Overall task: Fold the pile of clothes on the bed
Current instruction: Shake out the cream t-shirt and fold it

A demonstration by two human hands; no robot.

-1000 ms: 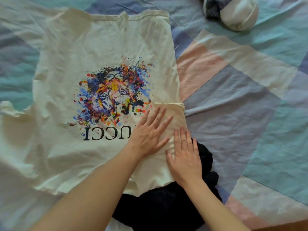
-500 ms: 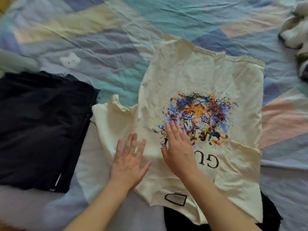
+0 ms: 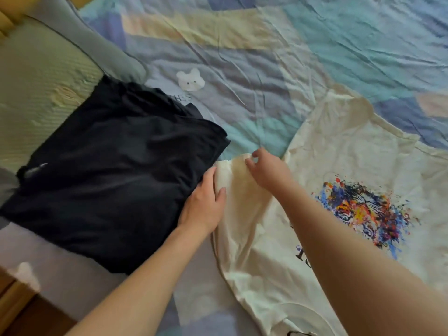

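A cream T-shirt (image 3: pixel 344 151) with a colourful tiger print (image 3: pixel 363 209) lies spread on the bed, print up. Its left sleeve (image 3: pixel 238 187) reaches toward a folded black garment (image 3: pixel 116 175) on the left. My left hand (image 3: pixel 206 207) grips the sleeve's left edge, right where it meets the black garment. At the sleeve's far end, my right hand (image 3: pixel 266 170) pinches the cloth with its fingertips. My right forearm crosses over the shirt and hides part of its black lettering.
The patchwork bedsheet (image 3: pixel 242 69) in blue, teal and pale yellow carries a small white bear patch (image 3: pixel 190 80). A grey-green pillow (image 3: pixel 43 64) lies at the far left. The bed's wooden edge (image 3: pixel 21 309) shows at the bottom left.
My view has swung left. Both hands left the flat shirt body and moved left onto the left sleeve, where they now take hold of the cloth.
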